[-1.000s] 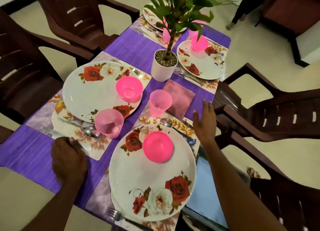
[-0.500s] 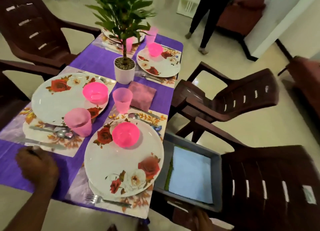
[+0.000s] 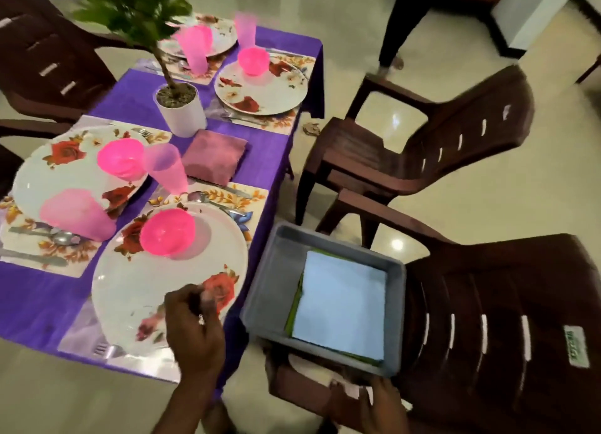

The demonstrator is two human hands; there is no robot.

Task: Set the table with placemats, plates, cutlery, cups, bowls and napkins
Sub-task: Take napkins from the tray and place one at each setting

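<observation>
The left hand (image 3: 195,329) has left the table's left edge and now hovers, fingers curled around nothing visible, over the near plate (image 3: 153,290). The right hand (image 3: 374,407) has dropped to the chair seat, touching the grey bin's (image 3: 260,290) near edge; whether it grips cannot be told. Likely, napkins come next. On the table: four plates, four cups, three visible bowls, one maroon napkin (image 3: 213,155). The blue napkin (image 3: 341,303) lies in the bin.
</observation>
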